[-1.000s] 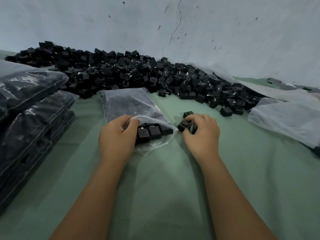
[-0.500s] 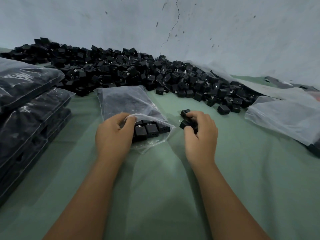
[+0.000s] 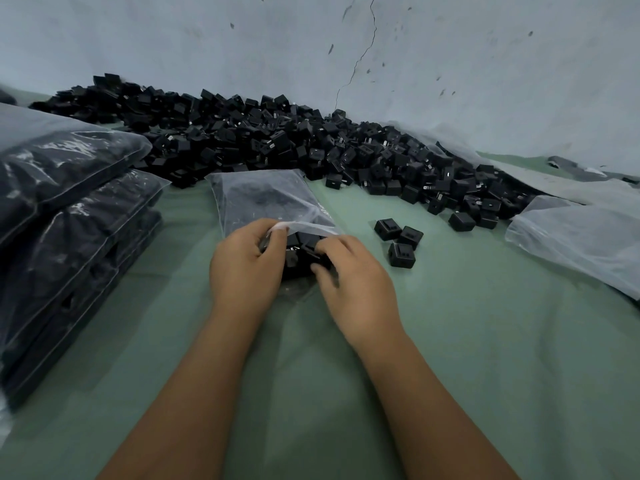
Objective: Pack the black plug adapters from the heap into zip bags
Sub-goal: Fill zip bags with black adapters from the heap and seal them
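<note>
A clear zip bag (image 3: 263, 199) lies on the green cloth with its mouth facing me and black adapters inside. My left hand (image 3: 244, 268) pinches the upper lip of the mouth and lifts it. My right hand (image 3: 356, 282) is at the mouth, its curled fingers on a black adapter (image 3: 313, 259) going in; the motion is blurred. Three loose adapters (image 3: 398, 239) lie just right of the bag. The big heap of black adapters (image 3: 294, 143) runs along the wall behind.
Filled bags (image 3: 65, 209) are stacked at the left. Empty clear bags (image 3: 581, 233) lie at the right on the green cloth (image 3: 485, 341). A cracked pale wall (image 3: 381, 57) stands close behind the heap.
My right hand moved left from the small cluster of adapters to the bag's mouth, carrying an adapter. Three adapters stay where it was. The left hand keeps the mouth lifted.
</note>
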`<state>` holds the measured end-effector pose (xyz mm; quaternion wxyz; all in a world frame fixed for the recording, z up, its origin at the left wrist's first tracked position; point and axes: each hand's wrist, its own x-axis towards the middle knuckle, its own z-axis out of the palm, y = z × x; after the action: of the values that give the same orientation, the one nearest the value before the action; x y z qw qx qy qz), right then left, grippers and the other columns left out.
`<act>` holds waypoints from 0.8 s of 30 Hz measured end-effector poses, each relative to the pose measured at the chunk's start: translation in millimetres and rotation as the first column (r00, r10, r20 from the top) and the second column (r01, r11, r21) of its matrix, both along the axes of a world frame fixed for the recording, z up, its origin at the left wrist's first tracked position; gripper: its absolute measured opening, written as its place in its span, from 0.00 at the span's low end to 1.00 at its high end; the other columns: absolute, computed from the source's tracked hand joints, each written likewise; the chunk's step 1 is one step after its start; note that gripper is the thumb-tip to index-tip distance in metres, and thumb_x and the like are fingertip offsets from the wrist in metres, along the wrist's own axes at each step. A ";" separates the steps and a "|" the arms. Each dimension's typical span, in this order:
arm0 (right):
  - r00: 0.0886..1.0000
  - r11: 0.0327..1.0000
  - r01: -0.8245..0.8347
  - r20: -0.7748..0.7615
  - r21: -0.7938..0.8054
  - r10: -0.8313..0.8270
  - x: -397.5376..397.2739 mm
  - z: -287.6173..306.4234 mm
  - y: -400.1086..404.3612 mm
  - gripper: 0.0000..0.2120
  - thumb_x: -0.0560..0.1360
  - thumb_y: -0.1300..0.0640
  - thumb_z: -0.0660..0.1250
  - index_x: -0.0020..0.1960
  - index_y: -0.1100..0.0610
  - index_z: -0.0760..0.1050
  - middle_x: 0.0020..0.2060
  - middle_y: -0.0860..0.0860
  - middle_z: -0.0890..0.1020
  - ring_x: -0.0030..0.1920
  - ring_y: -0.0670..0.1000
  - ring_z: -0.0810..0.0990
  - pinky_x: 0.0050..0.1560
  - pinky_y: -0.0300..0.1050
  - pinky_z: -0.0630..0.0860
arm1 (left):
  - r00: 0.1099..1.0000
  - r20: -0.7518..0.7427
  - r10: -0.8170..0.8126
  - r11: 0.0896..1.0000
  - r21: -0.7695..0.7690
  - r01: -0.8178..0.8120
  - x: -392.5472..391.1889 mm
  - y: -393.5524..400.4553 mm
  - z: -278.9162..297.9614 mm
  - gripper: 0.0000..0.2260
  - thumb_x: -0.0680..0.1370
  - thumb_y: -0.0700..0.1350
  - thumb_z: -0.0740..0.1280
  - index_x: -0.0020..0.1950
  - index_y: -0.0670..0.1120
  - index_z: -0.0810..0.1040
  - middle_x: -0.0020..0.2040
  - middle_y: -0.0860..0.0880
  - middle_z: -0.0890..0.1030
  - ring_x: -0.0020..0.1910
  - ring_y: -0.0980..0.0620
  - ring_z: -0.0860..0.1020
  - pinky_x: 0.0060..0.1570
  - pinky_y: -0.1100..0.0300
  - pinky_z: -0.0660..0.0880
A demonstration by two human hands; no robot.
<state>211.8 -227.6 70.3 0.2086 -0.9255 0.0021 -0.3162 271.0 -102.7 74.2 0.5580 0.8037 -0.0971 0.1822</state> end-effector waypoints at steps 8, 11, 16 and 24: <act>0.991 0.996 -0.074 -0.116 -0.054 0.067 -8.0 5.1 1.8 0.17 0.74 0.49 0.62 0.61 0.42 0.77 0.49 0.47 0.78 0.56 0.50 0.73 0.60 0.45 0.70 | 1.000 -0.006 0.011 1.000 0.029 -0.011 -0.2 1.0 0.4 0.09 0.80 0.48 0.63 0.46 0.52 0.83 0.36 0.55 0.82 0.39 0.54 0.79 0.41 0.53 0.76; 0.989 0.984 -0.080 -0.136 -0.160 0.059 -8.9 6.9 7.3 0.18 0.73 0.46 0.60 0.61 0.39 0.76 0.45 0.48 0.76 0.54 0.51 0.73 0.62 0.45 0.67 | 1.000 -0.001 0.019 0.999 0.042 -0.019 1.0 0.9 -0.4 0.09 0.79 0.48 0.64 0.45 0.52 0.83 0.35 0.56 0.81 0.38 0.56 0.78 0.37 0.57 0.74; 0.981 0.954 -0.056 -0.192 -0.294 -0.002 -8.1 3.7 9.0 0.21 0.71 0.46 0.60 0.64 0.44 0.72 0.47 0.51 0.74 0.55 0.54 0.71 0.61 0.47 0.68 | 1.000 0.012 0.016 1.000 0.024 -0.016 1.5 0.7 -1.4 0.09 0.79 0.48 0.64 0.43 0.53 0.82 0.34 0.57 0.80 0.36 0.59 0.77 0.34 0.60 0.71; 0.964 0.978 -0.109 -0.258 -0.176 0.061 6.1 6.6 22.3 0.22 0.77 0.48 0.49 0.69 0.50 0.67 0.60 0.54 0.71 0.62 0.54 0.67 0.64 0.49 0.65 | 0.956 0.293 0.033 0.993 0.097 -0.064 -5.4 -1.1 1.4 0.10 0.78 0.46 0.63 0.48 0.47 0.84 0.40 0.52 0.82 0.41 0.50 0.78 0.41 0.56 0.73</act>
<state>217.9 -205.3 76.9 0.1317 -0.9728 -0.0414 -0.1860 265.5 -103.8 75.6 0.4897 0.7987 -0.1679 0.3067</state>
